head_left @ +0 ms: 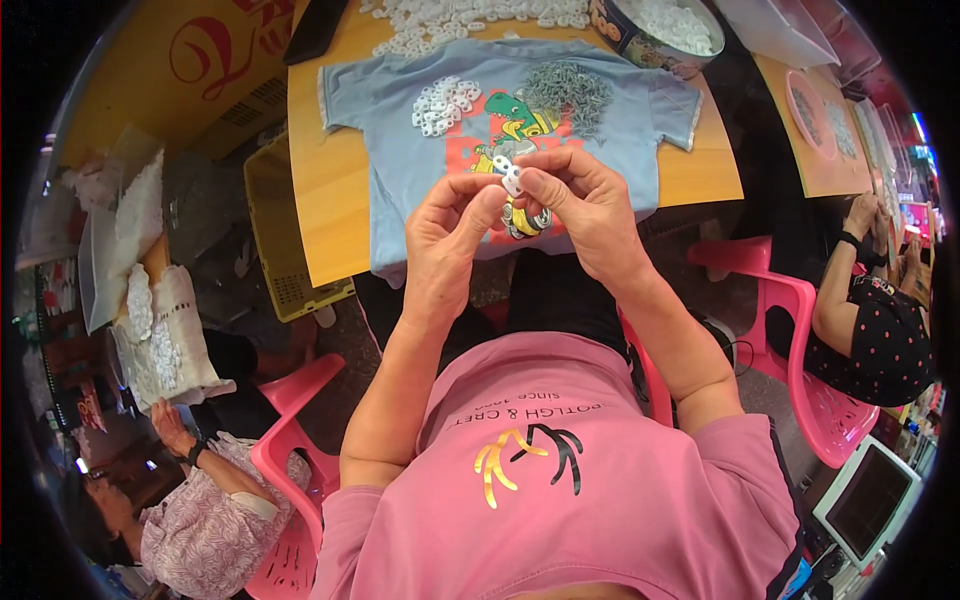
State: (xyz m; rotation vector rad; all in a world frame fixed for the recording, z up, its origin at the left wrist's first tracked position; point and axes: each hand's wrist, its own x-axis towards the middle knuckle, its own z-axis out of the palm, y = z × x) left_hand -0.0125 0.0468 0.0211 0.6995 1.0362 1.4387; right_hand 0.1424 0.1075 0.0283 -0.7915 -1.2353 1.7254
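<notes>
Above the table's near part, my left hand (441,245) is closed, its thumb and fingers pinching small white plastic pieces with dark holes (512,181). From the other side my right hand (592,212) pinches the same pieces, and the two hands' fingertips almost meet. How the pieces join is too small to tell. Under them lies a blue-grey T-shirt (400,190) with a dinosaur print. On it, a heap of similar white pieces (446,106) is at the left, and a heap of small grey metal pins or screws (569,93) at the right.
Many loose white pieces (470,14) cover the table's (318,215) far edge, beside a round tin (665,35) filled with more. A yellow crate (285,235) stands left of the table. People sit working at both sides, on pink chairs (785,300).
</notes>
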